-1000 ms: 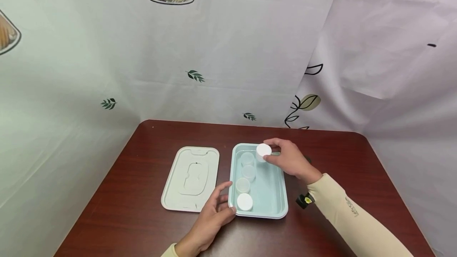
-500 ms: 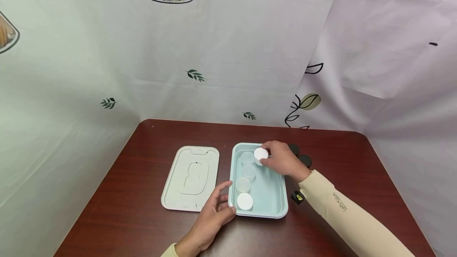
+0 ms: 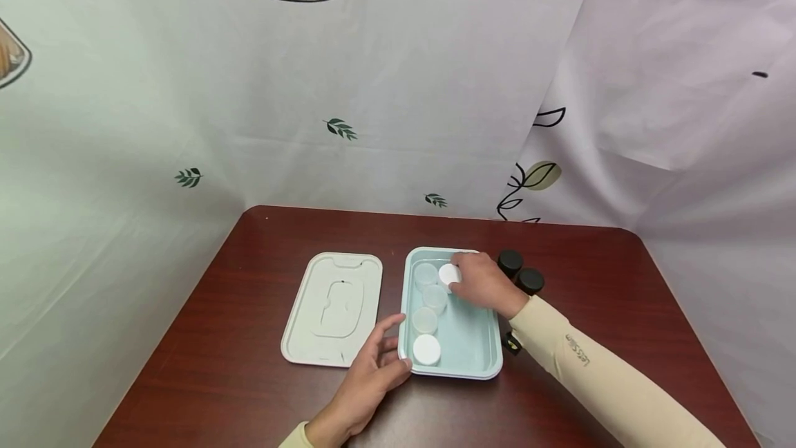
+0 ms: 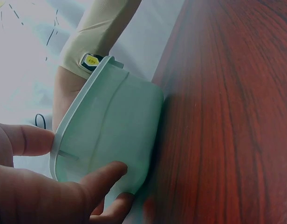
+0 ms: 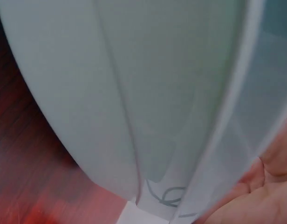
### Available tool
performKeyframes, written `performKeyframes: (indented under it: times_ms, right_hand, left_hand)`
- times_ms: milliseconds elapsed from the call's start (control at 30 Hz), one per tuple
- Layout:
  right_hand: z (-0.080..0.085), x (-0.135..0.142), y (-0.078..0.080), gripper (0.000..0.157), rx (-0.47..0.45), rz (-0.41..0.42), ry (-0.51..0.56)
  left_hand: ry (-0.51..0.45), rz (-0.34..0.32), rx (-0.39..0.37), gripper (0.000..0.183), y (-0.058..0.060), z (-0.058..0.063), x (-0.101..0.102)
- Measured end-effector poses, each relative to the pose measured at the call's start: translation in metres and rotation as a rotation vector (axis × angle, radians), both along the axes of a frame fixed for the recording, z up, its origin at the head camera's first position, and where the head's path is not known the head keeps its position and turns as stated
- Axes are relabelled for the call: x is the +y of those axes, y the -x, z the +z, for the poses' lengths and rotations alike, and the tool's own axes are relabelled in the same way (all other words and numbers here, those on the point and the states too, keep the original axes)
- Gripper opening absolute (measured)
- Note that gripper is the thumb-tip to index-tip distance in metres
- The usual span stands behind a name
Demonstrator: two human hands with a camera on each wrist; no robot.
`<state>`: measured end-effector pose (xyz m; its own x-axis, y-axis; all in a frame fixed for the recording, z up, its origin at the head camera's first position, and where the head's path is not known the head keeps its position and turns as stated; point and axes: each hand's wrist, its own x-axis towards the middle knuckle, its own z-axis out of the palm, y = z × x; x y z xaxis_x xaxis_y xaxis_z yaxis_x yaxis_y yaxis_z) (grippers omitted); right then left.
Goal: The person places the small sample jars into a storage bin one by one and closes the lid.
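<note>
A light blue plastic box [image 3: 472, 337] stands on the table, a column of round containers along its left side. Three have translucent tops, among them a translucent container [image 3: 425, 321], and nearest the front is a white-capped jar [image 3: 426, 350]. My right hand [image 3: 481, 283] reaches over the box's right rim and holds another white-topped jar [image 3: 449, 275] beside the farthest translucent one. My left hand [image 3: 370, 375] touches the box's left side near its front corner, fingers on the rim and outer wall in the left wrist view. The right wrist view shows mostly the box wall [image 5: 167, 84].
A pale flat lid [image 3: 332, 310] lies left of the box. Just beyond the box's right rim stand a black-lidded jar [image 3: 510, 263] and a second black-lidded jar [image 3: 530, 281]. The dark red table [image 3: 236, 351] backs onto a white printed cloth [image 3: 385, 75].
My right hand has moved left and lower with the white-topped jar, into the box beside the translucent containers. Both black-lidded jars have come into view behind the arm. My left hand stays put.
</note>
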<state>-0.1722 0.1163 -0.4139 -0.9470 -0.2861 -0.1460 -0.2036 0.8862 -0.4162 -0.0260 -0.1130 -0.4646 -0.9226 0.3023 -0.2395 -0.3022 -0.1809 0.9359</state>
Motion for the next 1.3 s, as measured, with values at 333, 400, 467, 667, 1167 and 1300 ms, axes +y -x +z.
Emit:
performKeyframes:
  times_ms: [333,400,467,667,1167,1300]
  right_hand:
    - [-0.003,-0.002,0.001,0.021,0.061,0.064,-0.051]
    - [-0.003,-0.002,0.001,0.022,0.049,0.055,-0.051]
    - [-0.002,-0.002,0.001,0.024,0.037,0.038,-0.045]
    - [-0.001,0.0,0.001,0.029,0.035,0.003,0.005]
    - [0.016,0.023,-0.007,0.042,0.139,-0.046,0.291]
    - [0.028,0.033,-0.008,0.045,0.148,-0.085,0.34]
  left_hand:
    - [0.001,0.007,0.007,0.074,0.001,0.001,0.001]
    - [0.004,0.009,0.008,0.074,0.0,0.001,0.001]
    - [0.008,0.01,0.006,0.074,0.0,0.002,0.001]
    - [0.011,0.011,0.008,0.073,0.0,0.003,0.002]
    - [0.013,0.011,0.006,0.074,-0.002,0.003,0.004]
    - [0.01,0.014,0.005,0.074,-0.002,0.003,0.003]
